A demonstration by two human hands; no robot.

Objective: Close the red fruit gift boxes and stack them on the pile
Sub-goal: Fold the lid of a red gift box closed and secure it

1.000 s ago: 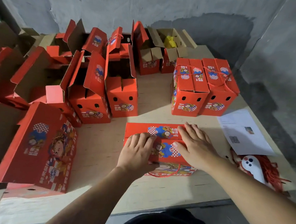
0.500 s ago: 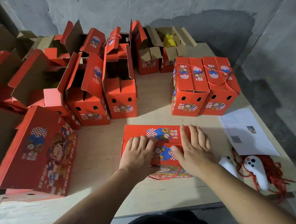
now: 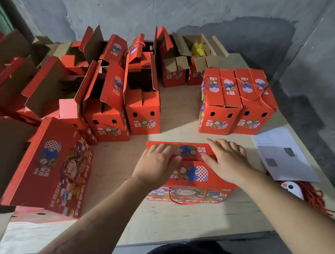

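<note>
Two closed boxes (image 3: 236, 104) standing behind, paper (image 3: 282, 154) lying right; left hand (image 3: 154, 166), right hand (image 3: 224, 161) pressing flat, fingers straight, on red box (image 3: 192, 174) flaps.

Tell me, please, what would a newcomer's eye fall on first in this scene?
First, the two hands, left hand and right hand, pressing flat on the top flaps of a red box at the table's near middle. Next, the crowd of open boxes with raised flaps filling the left and back, against two closed boxes side by side at the right. A white sheet lies at the right edge.
</note>
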